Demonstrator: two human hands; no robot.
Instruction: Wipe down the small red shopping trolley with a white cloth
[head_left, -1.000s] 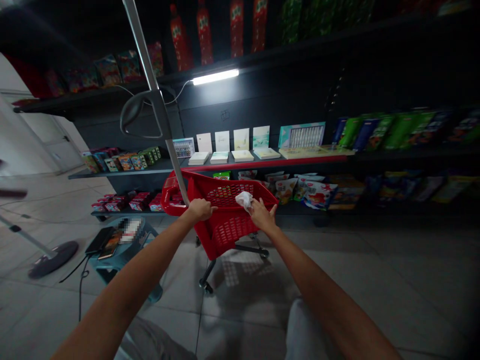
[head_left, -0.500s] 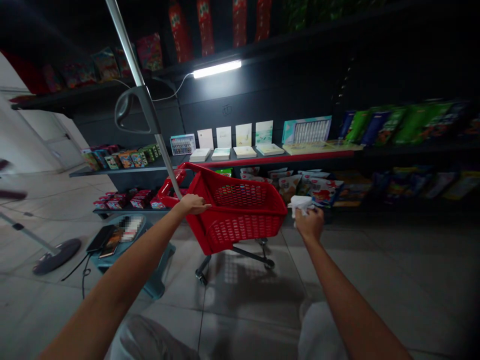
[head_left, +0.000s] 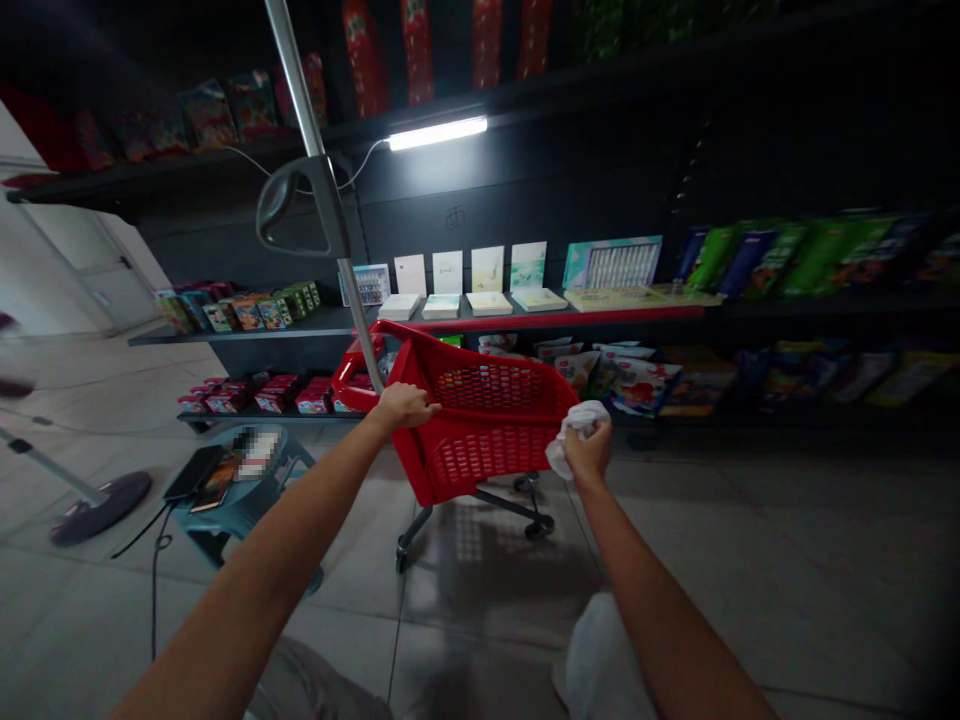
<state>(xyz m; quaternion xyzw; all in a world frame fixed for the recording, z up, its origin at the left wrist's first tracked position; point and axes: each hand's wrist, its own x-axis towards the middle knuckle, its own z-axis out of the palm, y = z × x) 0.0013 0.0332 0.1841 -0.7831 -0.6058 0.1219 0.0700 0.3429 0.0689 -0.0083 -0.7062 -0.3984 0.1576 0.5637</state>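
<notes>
A red plastic shopping cart (head_left: 487,452) stands side-on in front of me, its handle end to the left. My left hand (head_left: 406,406) is closed over the upper rim near that end. A metal pole (head_left: 361,310) with a grey loop handle (head_left: 304,210) slants upward just beside this hand; its lower end is hidden by the cart. At the opposite end, my right hand (head_left: 589,450) clutches a crumpled white cloth (head_left: 587,414) against the cart's front corner. Some of the cloth is hidden behind the fingers.
Dark shelves (head_left: 300,322) hold boxes, books and snack bags behind the cart. On the left, a blue-grey stool (head_left: 294,462) carries a phone-like black item (head_left: 196,472) and papers, with a cable hanging down. A round stand base (head_left: 105,508) is on the tiled floor (head_left: 675,560).
My right hand has moved left with the cloth, from beside the cart onto its front corner. The cart, the pole and my left hand have shifted slightly right.
</notes>
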